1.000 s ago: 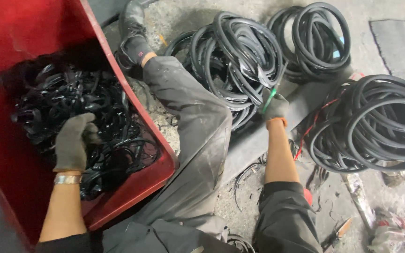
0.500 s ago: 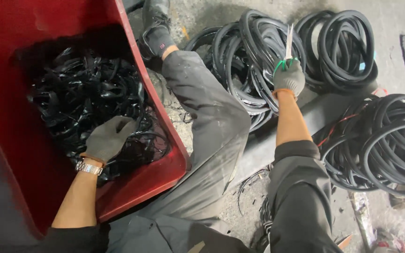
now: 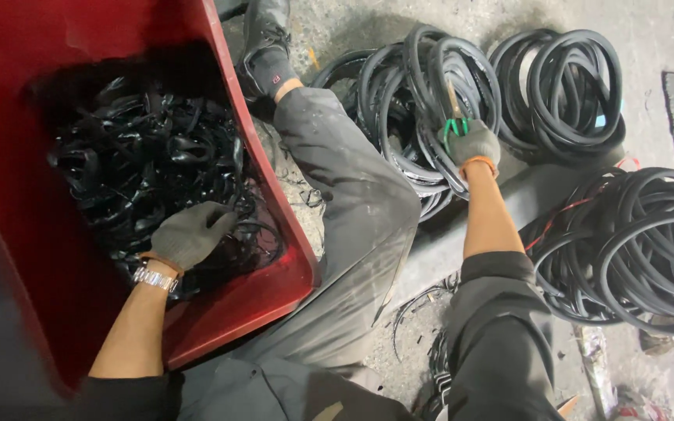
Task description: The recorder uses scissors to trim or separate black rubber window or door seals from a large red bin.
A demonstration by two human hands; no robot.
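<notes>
Down on the concrete floor point(image 3: 399, 31), seen from the head camera, a person sits with one trouser leg point(image 3: 352, 210) stretched out between a tilted red bin point(image 3: 267, 288) and several coils of black rubber tubing. Inside the bin lies a tangled heap of black rubber scraps point(image 3: 142, 164), and the left hand point(image 3: 189, 234), gloved in grey with a metal watch point(image 3: 154, 278) at the wrist, rests on top of that heap; its fingers point(image 3: 216, 220) lie curled loosely over the pieces, and I cannot tell whether they actually grip one. Across the leg, the right hand point(image 3: 473, 144), also gloved, is clenched on a pair of green-handled cutters point(image 3: 454, 117), whose blades point up into the nearest coil point(image 3: 423, 93). Two more coils lie close by: one further off at the top point(image 3: 571, 86) and a larger one at the right edge point(image 3: 633, 249), with a thin red strand across it. Judging by how things lie, a good deal of cut material already fills the bin, while all three coils look whole or nearly so, so most of the tubing seems yet to be worked. Small black offcuts point(image 3: 423, 312) litter the floor near the knee.
</notes>
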